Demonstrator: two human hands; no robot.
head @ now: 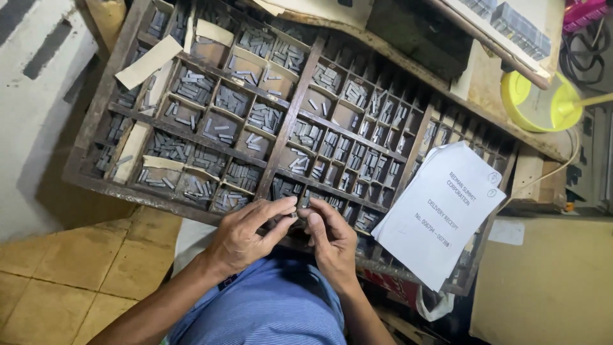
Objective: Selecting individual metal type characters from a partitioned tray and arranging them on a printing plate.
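Nearest the camera is a lap in blue striped cloth (274,306), and just above it the two hands meet at the near edge of a wooden type case (96,172). The left hand (246,233) lies palm down with its fingers (281,206) curled in toward the thumb, and the right hand (332,239) faces it, its fingers (314,220) bent the same way. Between the fingertips of both hands sits a small dark piece of metal type (295,215); both hands pinch it, though how much of it each one grips cannot be told because the fingers cover most of it. To the right of the hands, a stack of white printed paper sheets (440,211) lies tilted over the near right corner of the type case, covering several compartments. The type case spreads away from the hands as a grid of wooden dividers, most compartments holding heaps of grey metal type pieces (265,118), larger cells on the left half and narrower ones on the right. Strips of tan card (148,62) lie across some cells near the far left corner. Beyond the far right edge stands a round yellow container (539,102). Tan floor tiles (76,268) show at the lower left.
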